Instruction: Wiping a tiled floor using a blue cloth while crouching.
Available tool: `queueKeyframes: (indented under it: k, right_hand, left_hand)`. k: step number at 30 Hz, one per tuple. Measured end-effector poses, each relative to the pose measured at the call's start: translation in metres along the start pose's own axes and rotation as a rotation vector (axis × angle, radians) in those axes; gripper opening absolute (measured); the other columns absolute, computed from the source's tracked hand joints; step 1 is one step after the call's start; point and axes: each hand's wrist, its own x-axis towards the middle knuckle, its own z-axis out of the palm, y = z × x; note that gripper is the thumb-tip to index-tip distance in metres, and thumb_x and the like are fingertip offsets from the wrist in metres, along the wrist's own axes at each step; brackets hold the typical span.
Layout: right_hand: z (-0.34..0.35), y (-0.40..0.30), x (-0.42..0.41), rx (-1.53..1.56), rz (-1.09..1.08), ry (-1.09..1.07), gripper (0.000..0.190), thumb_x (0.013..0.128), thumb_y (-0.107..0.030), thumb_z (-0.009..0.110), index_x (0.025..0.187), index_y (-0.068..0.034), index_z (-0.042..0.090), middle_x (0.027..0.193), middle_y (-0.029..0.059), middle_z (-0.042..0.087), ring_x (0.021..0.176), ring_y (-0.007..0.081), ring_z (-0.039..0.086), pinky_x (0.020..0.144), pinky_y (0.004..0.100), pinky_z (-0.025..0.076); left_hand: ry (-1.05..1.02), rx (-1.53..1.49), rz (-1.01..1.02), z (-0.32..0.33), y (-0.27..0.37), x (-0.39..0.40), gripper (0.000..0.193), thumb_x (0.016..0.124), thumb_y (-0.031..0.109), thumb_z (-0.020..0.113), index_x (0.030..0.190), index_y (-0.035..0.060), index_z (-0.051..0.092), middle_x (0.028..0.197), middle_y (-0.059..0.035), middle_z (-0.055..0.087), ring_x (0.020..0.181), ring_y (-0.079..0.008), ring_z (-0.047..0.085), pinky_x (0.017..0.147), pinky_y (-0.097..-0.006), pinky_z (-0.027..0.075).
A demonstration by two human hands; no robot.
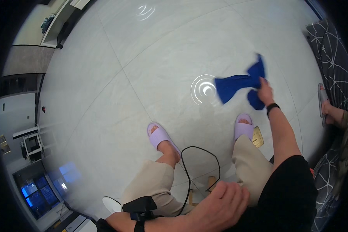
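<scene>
A blue cloth, partly blurred, is gripped by my right hand above the pale tiled floor at right of centre. Its folds spread out on both sides of the fingers. A black band circles my right wrist. My left hand is near the bottom, before my lap, with its fingers curled; whether anything lies inside them cannot be seen. A black device is strapped to my left forearm. Close to my left hand, a black cable loops between my legs.
Purple slippers are on my feet. A gold-coloured object lies beside the right one. Another person's slippered foot rests at the far right by dark patterned fabric. Wooden legs show below me. A white cabinet stands upper left.
</scene>
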Motion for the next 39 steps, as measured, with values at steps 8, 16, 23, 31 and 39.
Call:
queueKeyframes:
  k: [8, 16, 23, 31, 39]
  right_hand:
    - [0.020, 0.078, -0.034, 0.179, 0.816, -0.038, 0.068, 0.078, -0.019, 0.058, 0.136, -0.001, 0.027, 0.122, 0.0321, 0.054, 0.108, 0.0501, 0.057, 0.090, 0.0456, 0.050]
    - [0.034, -0.202, -0.006, 0.113, -0.064, -0.123, 0.072, 0.077, -0.005, 0.057, 0.142, -0.002, 0.026, 0.121, 0.0362, 0.048, 0.109, 0.0506, 0.051, 0.093, 0.0548, 0.045]
    - [0.081, -0.296, -0.161, 0.524, -0.599, -0.754, 0.052, 0.097, -0.045, 0.042, 0.131, -0.005, 0.046, 0.133, 0.0245, 0.049, 0.120, 0.0393, 0.050, 0.098, 0.0481, 0.042]
    - [0.055, -0.234, -0.069, 0.044, -1.044, -0.349, 0.037, 0.085, -0.015, 0.055, 0.119, -0.026, 0.057, 0.130, 0.0111, 0.048, 0.109, 0.0361, 0.054, 0.080, 0.0463, 0.053]
    - [-0.025, -0.015, -0.009, -0.039, 0.181, -0.010, 0.043, 0.089, -0.011, 0.048, 0.132, -0.017, 0.048, 0.130, 0.0217, 0.049, 0.115, 0.0442, 0.051, 0.093, 0.0528, 0.045]
  left_hand:
    - [0.020, 0.015, -0.048, 0.003, -0.003, -0.003, 0.029, 0.085, 0.015, 0.055, 0.106, -0.0044, 0.060, 0.090, -0.0150, 0.059, 0.086, -0.0241, 0.056, 0.076, -0.0338, 0.041]
    - [0.009, 0.031, -0.025, -0.002, -0.004, -0.007, 0.030, 0.086, 0.015, 0.055, 0.108, -0.0049, 0.059, 0.093, -0.0157, 0.059, 0.089, -0.0245, 0.056, 0.078, -0.0343, 0.041]
    - [-0.124, 0.008, 0.033, -0.013, -0.004, -0.002, 0.033, 0.089, 0.013, 0.054, 0.114, -0.0074, 0.059, 0.105, -0.0205, 0.059, 0.097, -0.0279, 0.055, 0.087, -0.0374, 0.043]
    - [-0.110, -0.020, 0.044, -0.008, 0.003, 0.005, 0.035, 0.088, 0.010, 0.053, 0.120, -0.0052, 0.057, 0.116, -0.0213, 0.057, 0.103, -0.0294, 0.055, 0.089, -0.0387, 0.044]
    - [-0.136, -0.061, 0.035, 0.001, -0.001, 0.009, 0.038, 0.088, 0.011, 0.052, 0.124, -0.0031, 0.052, 0.114, -0.0191, 0.058, 0.103, -0.0286, 0.056, 0.088, -0.0389, 0.044]
